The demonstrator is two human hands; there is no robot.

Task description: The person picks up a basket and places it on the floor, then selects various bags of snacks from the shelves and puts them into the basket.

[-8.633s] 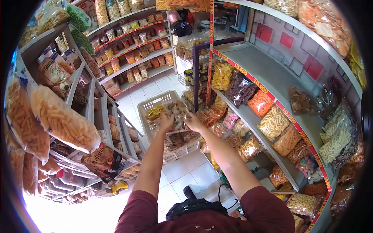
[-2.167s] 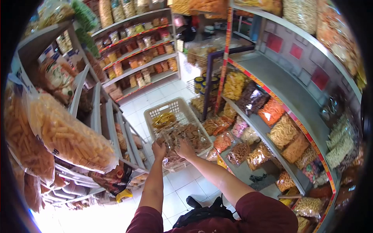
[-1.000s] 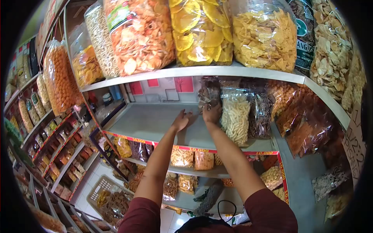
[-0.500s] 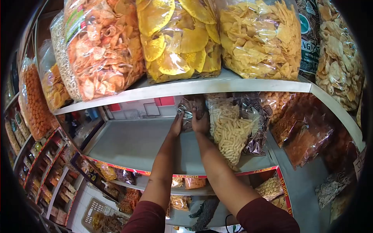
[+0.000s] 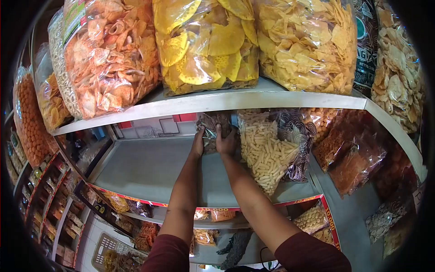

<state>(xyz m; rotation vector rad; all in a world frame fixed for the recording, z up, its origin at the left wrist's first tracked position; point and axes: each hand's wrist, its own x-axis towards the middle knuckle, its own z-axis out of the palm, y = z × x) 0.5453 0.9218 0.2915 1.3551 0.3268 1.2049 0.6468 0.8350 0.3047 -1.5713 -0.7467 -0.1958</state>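
Observation:
At the back of the grey shelf (image 5: 149,163), my left hand (image 5: 197,143) and my right hand (image 5: 226,141) grip a clear plastic bag of dark brownish contents (image 5: 209,131) between them. The left is on its left side, the right on its right side; what exactly is inside I cannot make out. Just right of my right hand stands a clear bag of pale stick-shaped snacks (image 5: 267,154). Behind that one is a bag with a dark swirl pattern (image 5: 297,136).
Above my hands, a white-edged upper shelf (image 5: 217,100) carries large bags of orange chips (image 5: 111,59), yellow chips (image 5: 206,50) and pale yellow chips (image 5: 308,45). Reddish-brown bags (image 5: 358,158) sit at right. A plastic basket (image 5: 100,247) stands on the floor at lower left.
Both hands, with the bag between them, appear slightly further left in view. The camera has shifted a little, so the shelves and bags have moved too. The grip looks the same.

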